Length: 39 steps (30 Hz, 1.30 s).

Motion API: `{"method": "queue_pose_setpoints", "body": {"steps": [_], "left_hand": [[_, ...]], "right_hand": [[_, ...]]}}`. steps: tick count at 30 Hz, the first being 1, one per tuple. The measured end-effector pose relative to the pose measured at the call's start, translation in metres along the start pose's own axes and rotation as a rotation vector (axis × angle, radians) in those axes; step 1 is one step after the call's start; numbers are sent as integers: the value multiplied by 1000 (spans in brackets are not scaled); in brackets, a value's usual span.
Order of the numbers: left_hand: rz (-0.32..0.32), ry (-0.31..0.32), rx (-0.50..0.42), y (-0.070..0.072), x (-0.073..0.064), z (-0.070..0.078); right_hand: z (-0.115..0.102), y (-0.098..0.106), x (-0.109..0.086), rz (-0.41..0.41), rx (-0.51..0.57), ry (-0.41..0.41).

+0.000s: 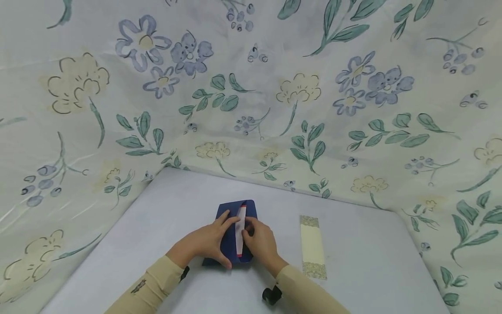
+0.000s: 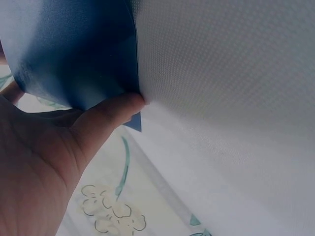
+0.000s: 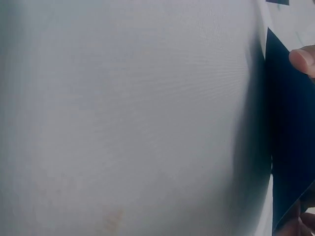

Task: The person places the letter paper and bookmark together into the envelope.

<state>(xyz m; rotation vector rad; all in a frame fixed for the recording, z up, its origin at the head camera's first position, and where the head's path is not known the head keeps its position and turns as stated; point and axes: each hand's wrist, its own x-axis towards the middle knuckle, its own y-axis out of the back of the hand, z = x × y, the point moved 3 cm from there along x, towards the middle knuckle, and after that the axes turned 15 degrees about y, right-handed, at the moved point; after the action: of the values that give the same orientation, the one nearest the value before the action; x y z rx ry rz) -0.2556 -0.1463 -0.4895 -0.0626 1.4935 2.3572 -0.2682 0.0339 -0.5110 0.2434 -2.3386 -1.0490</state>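
A dark blue envelope [image 1: 251,210] lies on the white table, its opening parted. Inside it shows a white strip of paper [image 1: 240,231] with red ends. My left hand [image 1: 205,240] holds the envelope from its left side, thumb at the near edge and two fingertips farther up by the opening. In the left wrist view the left thumb [image 2: 110,115] lies along the blue edge. My right hand [image 1: 262,240] has its fingers curled, pinching the envelope's edge right of the opening. The right wrist view catches mostly table, with the blue envelope [image 3: 290,128] at its right side.
To the right lies a cream band [image 1: 312,246] with glittery gold ends, flat on the white table [image 1: 361,257]. Flower-patterned sheeting [image 1: 251,109] rises behind the table and along both sides. Both forearms wear beige sleeves, with black wrist devices [image 1: 272,295] visible.
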Motion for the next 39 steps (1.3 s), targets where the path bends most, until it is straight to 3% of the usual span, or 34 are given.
{"method": "queue_pose_setpoints", "body": {"steps": [6, 12, 25, 39], "left_hand": [[6, 15, 23, -2, 2, -4], [-9, 4, -7, -3, 1, -1], [-3, -1, -2, -4, 4, 3], [17, 2, 4, -2, 3, 0]], "right_hand": [[-1, 0, 1, 32, 82, -22], [-4, -2, 0, 11, 154, -71], [-3, -5, -2, 25, 134, -29], [6, 9, -6, 92, 108, -32]]}}
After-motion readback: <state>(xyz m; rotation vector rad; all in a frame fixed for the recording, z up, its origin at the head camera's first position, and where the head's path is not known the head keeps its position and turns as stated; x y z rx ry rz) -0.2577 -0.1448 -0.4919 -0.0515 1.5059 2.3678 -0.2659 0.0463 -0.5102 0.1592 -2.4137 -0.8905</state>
